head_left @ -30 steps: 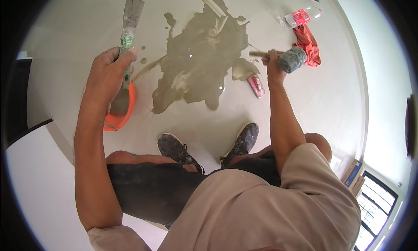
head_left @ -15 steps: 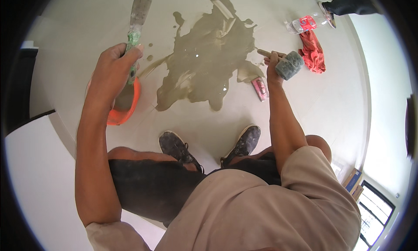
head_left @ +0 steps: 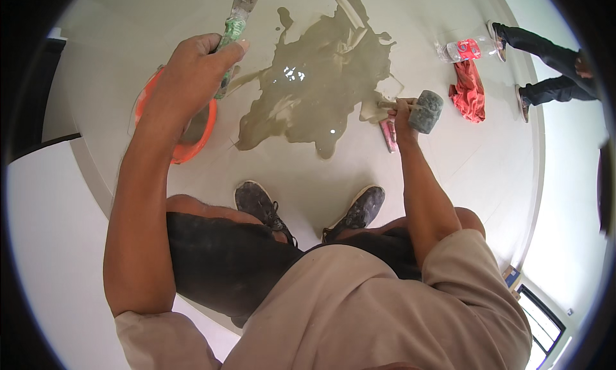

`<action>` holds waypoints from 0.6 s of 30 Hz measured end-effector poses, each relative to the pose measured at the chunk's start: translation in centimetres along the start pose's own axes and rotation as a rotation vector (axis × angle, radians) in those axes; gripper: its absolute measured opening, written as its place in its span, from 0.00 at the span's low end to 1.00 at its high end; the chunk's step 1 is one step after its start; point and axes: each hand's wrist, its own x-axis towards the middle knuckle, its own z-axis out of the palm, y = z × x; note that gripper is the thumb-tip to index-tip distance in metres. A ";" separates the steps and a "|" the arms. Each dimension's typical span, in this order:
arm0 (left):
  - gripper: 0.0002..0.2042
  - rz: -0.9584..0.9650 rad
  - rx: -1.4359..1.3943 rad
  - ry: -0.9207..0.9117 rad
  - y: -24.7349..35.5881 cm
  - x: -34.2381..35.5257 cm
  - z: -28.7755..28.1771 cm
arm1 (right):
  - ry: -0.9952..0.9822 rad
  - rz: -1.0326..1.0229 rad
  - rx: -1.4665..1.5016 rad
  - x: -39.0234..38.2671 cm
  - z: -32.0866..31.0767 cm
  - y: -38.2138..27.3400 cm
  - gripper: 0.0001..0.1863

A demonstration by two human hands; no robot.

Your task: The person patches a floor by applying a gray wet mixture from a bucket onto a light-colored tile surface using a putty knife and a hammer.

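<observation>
Looking down, we see a wet grey patch [head_left: 314, 91] between an orange bucket [head_left: 192, 151] and a red cloth [head_left: 469, 94]. Our left hand [head_left: 197, 75] wraps round a scraper [head_left: 233, 31], left of the patch; our right hand [head_left: 403, 115] clasps a mallet [head_left: 425, 111] to its right. The scraper's tip is cut off, the bucket partly hidden.

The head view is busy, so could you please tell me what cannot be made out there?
Head view, scraper: blade end cut off by the upper edge.
Head view, orange bucket: partly hidden behind the left hand and forearm.
Head view, pink block: partly hidden behind the right hand.
Head view, mallet: part of its handle covered by that hand.
Head view, other person's legs: body above mostly lost past the dark rim.
</observation>
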 end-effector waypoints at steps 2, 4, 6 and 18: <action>0.16 0.005 -0.040 -0.001 0.0 0.3 0.0 | -0.007 0.074 0.032 1.5 -1.2 1.6 0.10; 0.15 -0.016 -0.064 0.010 -0.4 0.4 -0.3 | 0.008 0.044 0.049 1.3 -1.2 1.7 0.10; 0.14 -0.011 0.004 0.019 -1.0 0.7 -1.1 | -0.027 0.130 -0.021 0.8 -0.5 2.1 0.10; 0.16 -0.103 -0.155 0.180 -3.8 1.7 -3.3 | 0.023 0.173 0.024 1.3 -0.9 1.5 0.08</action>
